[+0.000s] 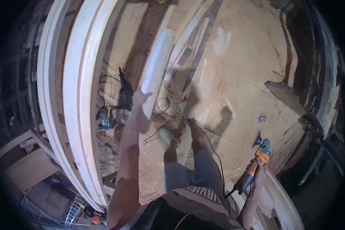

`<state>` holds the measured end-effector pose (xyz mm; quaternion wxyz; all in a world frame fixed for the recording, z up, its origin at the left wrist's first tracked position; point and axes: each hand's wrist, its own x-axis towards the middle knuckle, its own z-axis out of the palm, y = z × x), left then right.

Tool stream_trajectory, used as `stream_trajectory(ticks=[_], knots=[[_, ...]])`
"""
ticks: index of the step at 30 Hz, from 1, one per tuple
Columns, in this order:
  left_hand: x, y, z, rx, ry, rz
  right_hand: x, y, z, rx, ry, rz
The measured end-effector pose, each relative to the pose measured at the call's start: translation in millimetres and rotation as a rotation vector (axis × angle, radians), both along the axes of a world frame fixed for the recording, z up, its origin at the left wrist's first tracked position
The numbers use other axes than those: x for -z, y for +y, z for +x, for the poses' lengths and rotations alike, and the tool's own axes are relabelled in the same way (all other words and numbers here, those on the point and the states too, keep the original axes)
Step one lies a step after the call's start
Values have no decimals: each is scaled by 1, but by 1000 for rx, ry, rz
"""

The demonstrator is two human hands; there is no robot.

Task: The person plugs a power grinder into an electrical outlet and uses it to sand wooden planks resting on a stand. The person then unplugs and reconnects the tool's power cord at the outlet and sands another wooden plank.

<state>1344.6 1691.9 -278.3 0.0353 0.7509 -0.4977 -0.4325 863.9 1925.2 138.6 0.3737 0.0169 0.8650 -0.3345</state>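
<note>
Right fingers [260,161] hold one grinder [251,168]; left fingers [138,93] touch one board [157,63].

Sawdust-strewn floor [243,73] – a long dark plank [197,57] at one o'clock, a pale offcut [230,108] and small red object [262,119] at three.

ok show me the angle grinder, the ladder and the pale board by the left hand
Angle grinder [250,170]: head view, on its orange-and-black body.
Ladder [73,210]: head view, midway along its rungs.
Pale board [157,61]: head view, on its bright upper face.
</note>
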Motion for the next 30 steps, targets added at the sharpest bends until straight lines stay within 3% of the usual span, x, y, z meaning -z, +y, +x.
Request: stream_trajectory(ticks=[3,5,8,10,11,14,17,18,19,21,22,24,25,27,29,30], knots=[[35,-64,37,25,263,-117,21,-5,-13,-22,-7,-6],[38,-102,45,83,92,-151,22,-20,-7,-57,-41,34],[-17,-124,13,113,-344,-160,15,-54,12,-122,-37,59],[-88,-102,3,27,-369,-200,22,-30,-5,-104,-158,37],[-123,-82,2,-61,-237,-220,11,-41,9,-143,-195,-8],[-223,37,-1,-640,788,-315,-29,-56,53,-203,-237,-161],[-322,171,8,-413,696,-343,-90,-67,111,-162,-447,-201],[-349,215,17,-472,650,-364,-110,-69,131,-177,-486,-191],[-382,255,22,-347,460,-310,-129,-67,146,-182,-511,-195],[-401,361,-11,-245,218,-304,-126,-13,99,-226,-591,-247],[-394,400,-6,-119,-18,-522,-120,-8,81,-310,-591,-232],[-410,464,16,-120,-264,-385,-114,-1,66,-400,-582,-237],[-445,492,41,-258,-237,-45,-122,6,67,-434,-605,-248],[-505,501,65,-862,-295,-446,-120,-12,56,-563,-721,-291],[-532,543,105,-994,-497,-652,-126,-5,51,-609,-793,-313],[-548,557,115,-1088,-530,-585,-126,-5,47,-678,-783,-311]])
